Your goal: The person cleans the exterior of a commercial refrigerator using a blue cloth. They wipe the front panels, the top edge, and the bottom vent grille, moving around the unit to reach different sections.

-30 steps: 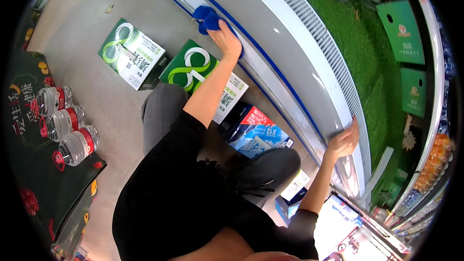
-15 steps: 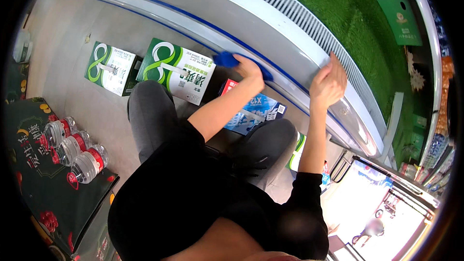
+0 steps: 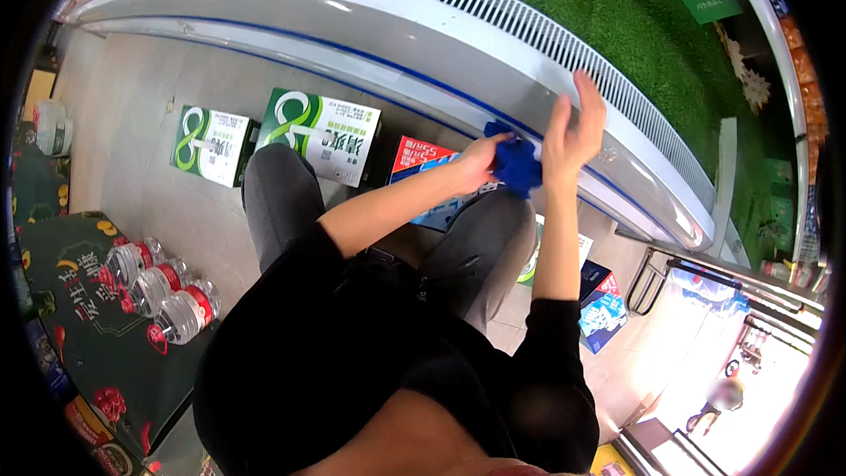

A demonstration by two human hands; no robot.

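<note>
In my left hand (image 3: 478, 163) is a crumpled blue cloth (image 3: 518, 166), gripped by its near side and hanging close to the lower front of a long white display case (image 3: 388, 40). The hand is above my right knee. Just right of the cloth, my right hand (image 3: 573, 137) is raised with its fingers stretched out and holds nothing. It overlaps the case front below the slotted vent (image 3: 520, 22); whether it touches the surface I cannot tell. A blue and red carton (image 3: 423, 159) stands under my left forearm, partly hidden by it.
Green and white cartons (image 3: 330, 137) stand on the floor before the case, with a smaller one (image 3: 211, 145) to their left. Several water bottles (image 3: 185, 310) lie on a dark printed box (image 3: 97, 361). At right are another blue carton (image 3: 604, 317), a black metal frame (image 3: 650, 286) and a bright doorway.
My left hand has moved right with the cloth, away from the blue-edged strip and bunching it up. My right hand has shifted slightly left, its fingers straightening. The view has shifted a little.
</note>
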